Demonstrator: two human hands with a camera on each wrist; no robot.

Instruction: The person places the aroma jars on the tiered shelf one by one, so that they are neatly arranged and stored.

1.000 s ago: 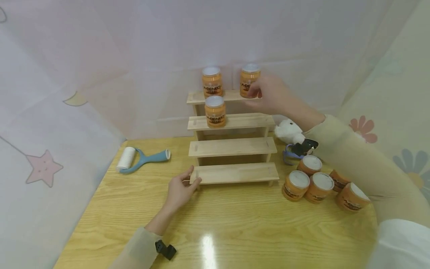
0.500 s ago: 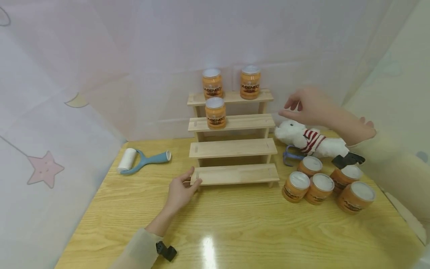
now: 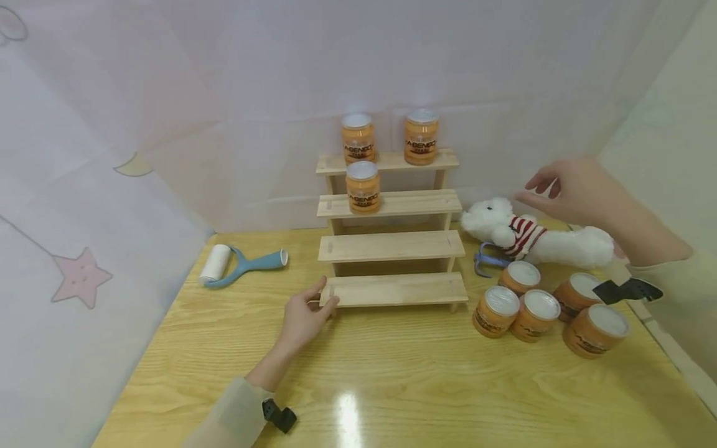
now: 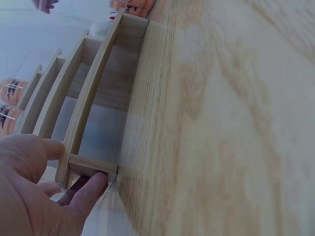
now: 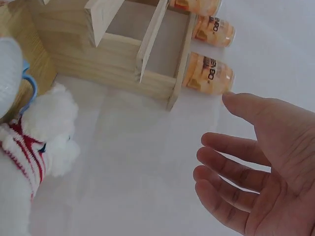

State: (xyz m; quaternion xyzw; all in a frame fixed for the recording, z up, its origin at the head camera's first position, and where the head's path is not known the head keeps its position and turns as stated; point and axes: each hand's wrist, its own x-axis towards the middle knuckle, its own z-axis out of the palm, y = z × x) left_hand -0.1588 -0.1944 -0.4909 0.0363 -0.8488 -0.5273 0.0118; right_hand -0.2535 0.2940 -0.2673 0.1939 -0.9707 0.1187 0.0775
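Now right hand (image 3: 582, 190) withdrawn from top-shelf jar (image 3: 421, 137), empty

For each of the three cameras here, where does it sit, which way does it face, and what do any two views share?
Head: worn high, looking forward and down at the table, stepped wooden rack, both hands and sleeves.
Left wrist: low at the tabletop, looking along the rack; left hand grips its bottom corner.
Right wrist: in the air, facing the rack's side; right hand open.
Shared: head and right wrist both show the plush toy.
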